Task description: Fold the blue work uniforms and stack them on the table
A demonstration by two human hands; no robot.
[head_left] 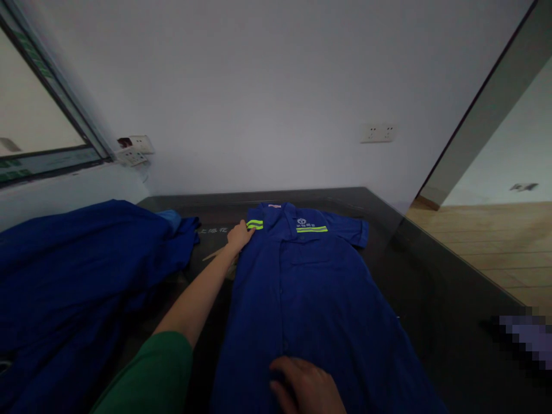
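A blue short-sleeved work shirt (310,293) lies front up on the dark table, collar toward the wall. It has yellow-green reflective strips and a white logo on the chest. My left hand (240,234) reaches to the shirt's left side, its fingers closed on the cloth beside the strip. The sleeve on that side is hidden or folded away, while the other sleeve (356,231) lies spread to the right. Over the lower front placket is my right hand (310,384), with thumb and forefinger bent and a gap between them. I cannot tell whether it touches the cloth.
A heap of blue clothing (81,270) covers the left side of the dark table (425,299). White chalk-like writing shows near my left hand. Sockets (378,133) sit on the wall behind. A window frame stands at left, and a wooden floor (495,236) lies beyond the right edge.
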